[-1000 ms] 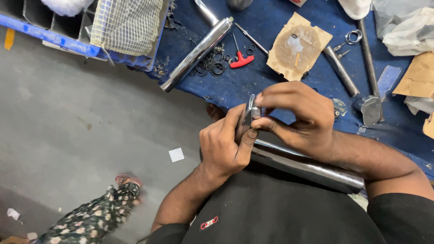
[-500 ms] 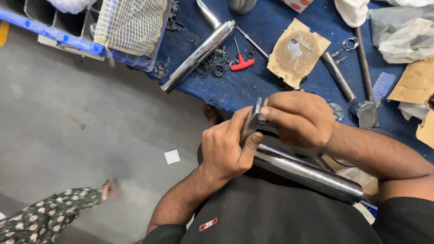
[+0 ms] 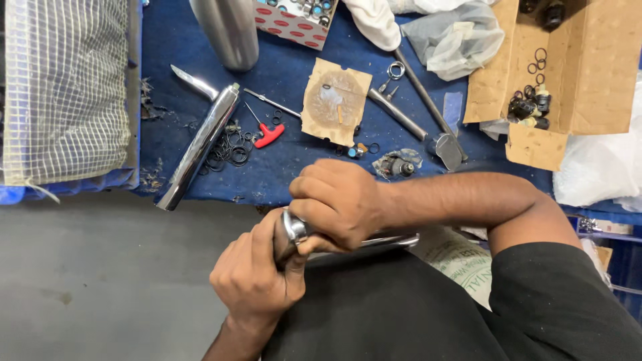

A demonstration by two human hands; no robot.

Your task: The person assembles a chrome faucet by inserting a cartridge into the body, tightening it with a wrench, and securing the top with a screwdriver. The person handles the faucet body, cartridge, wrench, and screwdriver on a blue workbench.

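Note:
A shiny chrome metal tube (image 3: pixel 384 241) lies across my lap, level with the blue bench's front edge. My right hand (image 3: pixel 338 200) wraps over its left end from above. My left hand (image 3: pixel 257 277) grips the same end from below, fingers curled round the rounded chrome cap (image 3: pixel 294 229). Most of the tube is hidden by my hands and black shirt.
The blue-covered bench (image 3: pixel 294 167) holds a second chrome tube (image 3: pixel 200 144), black rubber rings (image 3: pixel 231 147), a red-handled key (image 3: pixel 267 136), a greasy cardboard piece (image 3: pixel 334 100), long metal rods (image 3: pixel 418 100), a steel cylinder (image 3: pixel 231 30), cloths and cardboard with small parts (image 3: pixel 531 107). White mesh (image 3: pixel 63 87) lies left; grey floor below.
The view has swung towards the bench, showing more of it. The tube in my hands now lies nearly level instead of slanting. The patterned-trousered leg at the lower left is gone.

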